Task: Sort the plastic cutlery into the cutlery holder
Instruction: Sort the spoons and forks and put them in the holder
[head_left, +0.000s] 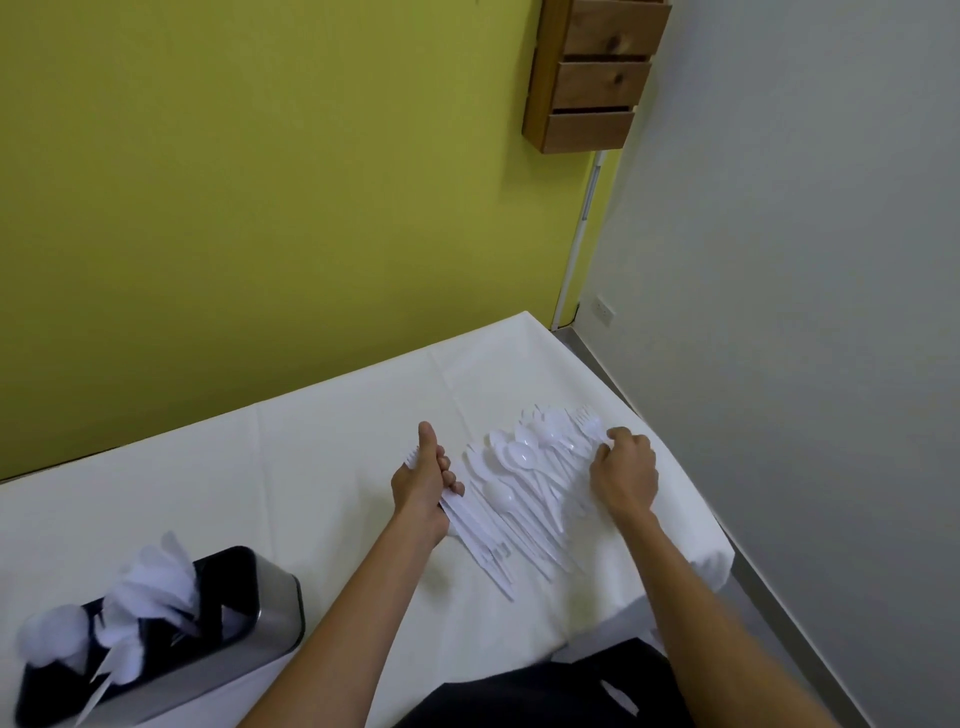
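A pile of white plastic cutlery (530, 483), spoons, forks and knives, lies on the white tablecloth at centre right. My left hand (423, 480) is closed around a bundle of forks, tines poking out by the thumb and handles trailing toward me. My right hand (623, 470) rests on the pile's far right side, its fingertips pinching a fork near the tines. The cutlery holder (270, 608), black inside with a steel wall, stands at the lower left and holds several white spoons and forks (130, 603), handles down.
The table (311, 467) with its white cloth runs along a yellow-green wall; its right edge drops off beside a grey wall. A wooden wall rack (592, 73) hangs above the far corner. My dark clothing (571, 691) shows at the bottom edge.
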